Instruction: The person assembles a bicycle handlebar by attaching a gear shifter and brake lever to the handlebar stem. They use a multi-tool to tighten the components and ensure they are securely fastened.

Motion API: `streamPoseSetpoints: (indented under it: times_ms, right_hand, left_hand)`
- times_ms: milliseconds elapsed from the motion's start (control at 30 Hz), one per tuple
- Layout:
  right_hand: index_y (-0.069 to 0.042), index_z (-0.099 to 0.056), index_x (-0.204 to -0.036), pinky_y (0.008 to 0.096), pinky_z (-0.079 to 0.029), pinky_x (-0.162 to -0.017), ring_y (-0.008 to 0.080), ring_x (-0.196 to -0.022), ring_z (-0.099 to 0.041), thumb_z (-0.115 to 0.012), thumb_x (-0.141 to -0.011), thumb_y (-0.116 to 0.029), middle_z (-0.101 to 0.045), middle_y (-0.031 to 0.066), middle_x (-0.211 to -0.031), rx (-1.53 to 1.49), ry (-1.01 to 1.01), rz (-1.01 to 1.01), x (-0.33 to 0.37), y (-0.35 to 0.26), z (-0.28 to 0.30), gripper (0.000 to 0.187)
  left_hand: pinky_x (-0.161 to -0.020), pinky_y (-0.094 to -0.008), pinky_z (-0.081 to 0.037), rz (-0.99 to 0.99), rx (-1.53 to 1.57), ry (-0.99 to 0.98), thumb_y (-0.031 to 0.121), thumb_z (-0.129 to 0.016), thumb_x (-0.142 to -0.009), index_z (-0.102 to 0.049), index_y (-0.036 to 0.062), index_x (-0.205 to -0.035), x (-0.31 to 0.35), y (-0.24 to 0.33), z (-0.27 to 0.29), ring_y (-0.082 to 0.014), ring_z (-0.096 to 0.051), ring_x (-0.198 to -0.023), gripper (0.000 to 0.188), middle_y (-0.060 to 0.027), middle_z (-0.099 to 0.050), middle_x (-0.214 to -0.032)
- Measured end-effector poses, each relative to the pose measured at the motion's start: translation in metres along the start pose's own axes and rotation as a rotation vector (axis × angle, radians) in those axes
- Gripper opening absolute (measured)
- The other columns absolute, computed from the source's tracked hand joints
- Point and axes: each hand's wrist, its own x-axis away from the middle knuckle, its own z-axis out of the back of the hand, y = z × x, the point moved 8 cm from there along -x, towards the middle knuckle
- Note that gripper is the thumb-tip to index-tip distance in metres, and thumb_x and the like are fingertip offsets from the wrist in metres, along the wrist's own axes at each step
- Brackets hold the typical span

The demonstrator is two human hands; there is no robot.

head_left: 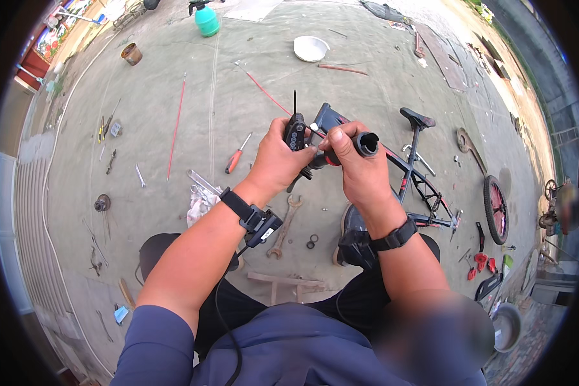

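My left hand (278, 157) is closed round a black folding multi-tool (294, 133), one thin key of which sticks straight up. Close beside it, my right hand (361, 177) grips a black tube-shaped handlebar grip (367, 144) with an open, notched end and a red ring lower down. The hands nearly meet, and black parts below the left fingers are partly hidden. Behind and to the right of my right hand lies a dark bicycle frame (405, 174) with its saddle (417, 119) attached.
A large open-ended wrench (285, 226) and small black rings (312, 242) lie before me. An orange screwdriver (238, 154) and a small wrench (140, 175) are left. A wheel (495, 210) lies right; a white bowl (311, 49) and a green sprayer (206, 21) stand farther off.
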Motion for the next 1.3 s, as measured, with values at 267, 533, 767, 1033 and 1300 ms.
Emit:
streamPoseSetpoints:
  times_ms: [267,533,767,1033,1300]
  right_hand:
    - [-0.003,-0.068,-0.094,0.0246,-0.046,-0.067,0.0073,-0.075,-0.057,-0.075,-0.101,-0.027,-0.068,0.0016,-0.083,-0.043,-0.062,0.103,0.003,-0.026,0.007,0.026]
    - [-0.002,-0.065,-0.093,0.0291,-0.05,-0.072,0.0124,-0.078,-0.061,-0.071,-0.103,-0.024,-0.069,0.0055,-0.084,-0.075,-0.117,0.205,0.012,-0.055,0.01,0.024]
    - [-0.01,-0.058,-0.091,0.0457,-0.055,-0.086,0.0225,-0.081,-0.063,-0.068,-0.104,-0.041,-0.061,0.0069,-0.084,-0.575,0.13,0.167,0.003,-0.092,0.072,0.035]
    - [-0.003,-0.048,-0.128,0.0687,-0.053,-0.101,0.0418,-0.117,-0.065,-0.054,-0.099,-0.005,-0.062,0.0204,-0.119,-0.452,0.375,0.392,0.093,-0.198,0.261,0.03]
    - [-0.002,-0.059,-0.127,0.0259,-0.057,-0.064,0.0211,-0.093,-0.072,-0.059,-0.108,-0.03,-0.072,0.0136,-0.114,-0.082,1.109,-0.091,0.386,-0.115,0.456,0.034]
  left_hand:
    - [-0.075,-0.0363,-0.057,-0.126,-0.129,0.083,0.02,-0.081,-0.081,-0.053,-0.004,-0.122,-0.003,0.004,-0.003,-0.0217,-0.07,-0.083,0.055,-0.0137,-0.07,-0.093]
    - [-0.079,-0.0394,-0.057,-0.116,-0.225,0.08,0.021,-0.08,-0.082,-0.053,-0.0042,-0.122,0.007,0.013,-0.005,-0.0263,-0.07,-0.085,0.054,-0.0156,-0.07,-0.095]
    - [-0.079,-0.0382,-0.057,-0.145,-0.128,0.059,0.02,-0.081,-0.083,-0.053,-0.005,-0.123,-0.001,-0.005,-0.008,-0.0226,-0.069,-0.086,0.054,-0.0141,-0.07,-0.098]
    - [-0.072,-0.0278,-0.056,-0.112,0.085,-0.013,0.009,-0.073,-0.094,-0.054,0.0011,-0.121,-0.009,-0.023,-0.006,-0.0107,-0.065,-0.079,0.034,-0.0046,-0.068,-0.098]
    - [-0.075,-0.0289,-0.054,-0.103,0.08,-0.029,0.011,-0.07,-0.097,-0.058,0.0044,-0.117,-0.023,-0.032,-0.002,-0.0105,-0.063,-0.077,0.025,-0.0023,-0.064,-0.097]
